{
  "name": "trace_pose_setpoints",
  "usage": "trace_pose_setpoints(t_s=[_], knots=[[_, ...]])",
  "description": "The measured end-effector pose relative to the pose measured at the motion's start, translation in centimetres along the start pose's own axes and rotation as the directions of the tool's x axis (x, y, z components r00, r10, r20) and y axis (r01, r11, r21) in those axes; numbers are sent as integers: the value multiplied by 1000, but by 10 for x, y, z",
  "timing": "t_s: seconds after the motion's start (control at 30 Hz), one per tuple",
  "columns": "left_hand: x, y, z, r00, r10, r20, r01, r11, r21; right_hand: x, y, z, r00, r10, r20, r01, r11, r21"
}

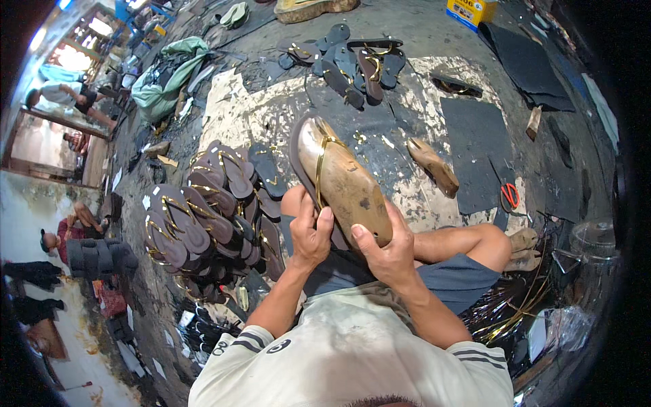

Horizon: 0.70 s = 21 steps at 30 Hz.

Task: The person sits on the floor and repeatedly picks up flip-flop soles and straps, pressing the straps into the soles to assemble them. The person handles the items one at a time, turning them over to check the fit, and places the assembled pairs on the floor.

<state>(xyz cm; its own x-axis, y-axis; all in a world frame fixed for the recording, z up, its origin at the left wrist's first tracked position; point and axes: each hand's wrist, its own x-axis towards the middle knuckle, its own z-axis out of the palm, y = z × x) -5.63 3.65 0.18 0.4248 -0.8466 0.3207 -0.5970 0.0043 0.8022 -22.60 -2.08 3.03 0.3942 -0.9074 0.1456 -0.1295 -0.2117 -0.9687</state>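
Note:
Over my lap, a worn wooden shoe last [356, 193] lies against the brown sole of a flip-flop sandal [296, 152], its toe under the gold strap [321, 163]. My left hand [312, 234] is closed on the sandal's left edge, thumb up beside the strap's lower end. My right hand [388, 251] grips the last's heel end, thumb on top and fingers along its right side. The finger parts beneath the sole are hidden. Beyond my right hand, a second wooden last [434, 167] rests on the ground covering.
At left is a heap of brown sandals with gold straps [203, 210]. More sandals [359, 68] lie farther ahead. Right of me are a black sheet [475, 149], red-handled scissors [509, 196] and loose gold straps [519, 305]. A green sack [166, 78] stands far left; people sit beyond.

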Motion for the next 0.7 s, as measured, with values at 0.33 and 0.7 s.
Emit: trace_pose_setpoints(t_s=[0.33, 0.7], knots=[[101, 0, -35, 989, -85, 123, 136, 170, -976, -16, 0, 23, 903, -424, -68, 421, 905, -57], [-5, 17, -16, 873, -448, 193, 416, 478, -774, -17, 15, 14, 867, -328, 375, 384, 920, -83]])
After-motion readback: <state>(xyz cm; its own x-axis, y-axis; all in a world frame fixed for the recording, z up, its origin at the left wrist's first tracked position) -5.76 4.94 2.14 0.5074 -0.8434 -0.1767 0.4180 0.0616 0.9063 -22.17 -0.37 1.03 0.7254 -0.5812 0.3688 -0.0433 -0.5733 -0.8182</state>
